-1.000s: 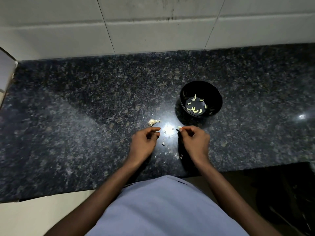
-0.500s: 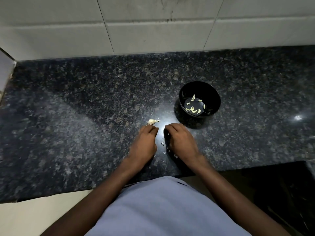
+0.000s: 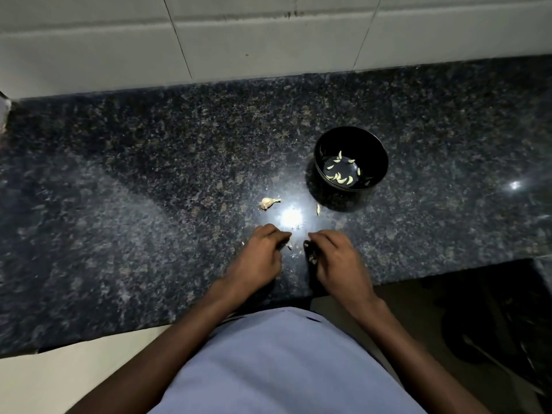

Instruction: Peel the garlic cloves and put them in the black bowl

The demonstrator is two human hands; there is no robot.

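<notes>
The black bowl [image 3: 377, 144] stands on the dark granite counter and holds several peeled garlic cloves [image 3: 340, 177]. One loose clove [image 3: 318, 209] lies just left of the bowl's base. A small garlic piece with its stem [image 3: 270, 202] lies further left. My left hand [image 3: 261, 258] and my right hand [image 3: 337, 258] rest knuckles-up on the counter near its front edge, a short gap between them. Both have curled fingers. Bits of pale garlic peel [image 3: 289, 247] lie between the hands, and a pale scrap shows under my right fingertips [image 3: 312, 259]. The left fingertips hide what is under them.
A white tiled wall [image 3: 268, 40] backs the counter [image 3: 119, 204]. A bright light reflection [image 3: 291, 217] sits just beyond my hands. The counter's front edge runs under my wrists, and a dark area lies lower right.
Both hands have drawn back toward me from the garlic piece. The right hand moved off the spot by the bowl, so the loose clove shows again.
</notes>
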